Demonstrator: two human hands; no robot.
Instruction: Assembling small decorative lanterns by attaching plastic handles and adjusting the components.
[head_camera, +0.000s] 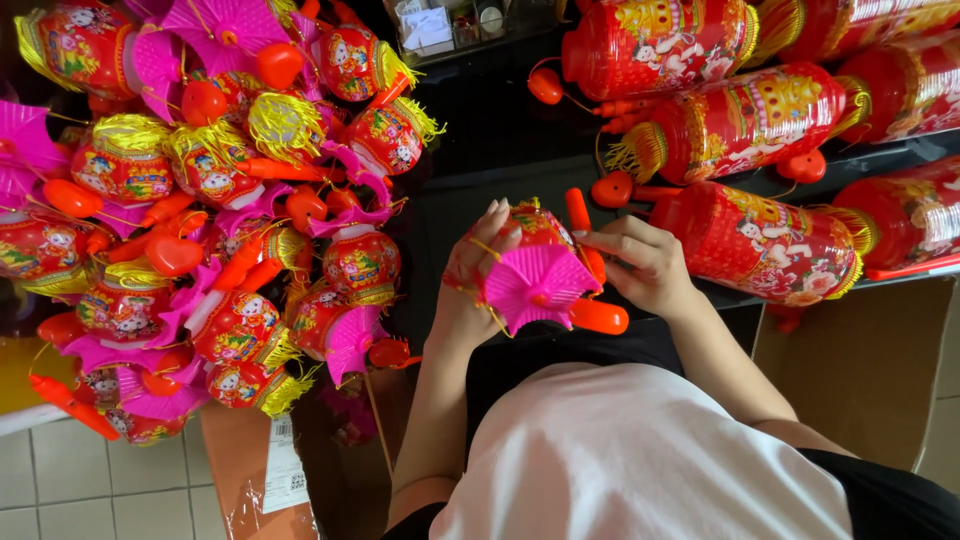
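Note:
I hold a small red toy lantern (535, 262) with a pink fan-shaped top and yellow trim over my lap. My left hand (468, 280) wraps around its left side, fingers curled over the red body. My right hand (645, 262) pinches its orange stick handle (583, 232) on the right; the orange bulb end (598, 317) sticks out below. Part of the lantern body is hidden behind the pink top.
A big heap of similar small lanterns (215, 210) fills the left. Several large red cylindrical lanterns (745, 130) lie at the upper right on a dark table (480, 120). A cardboard box (860, 370) stands at the right, tiled floor (90, 480) lower left.

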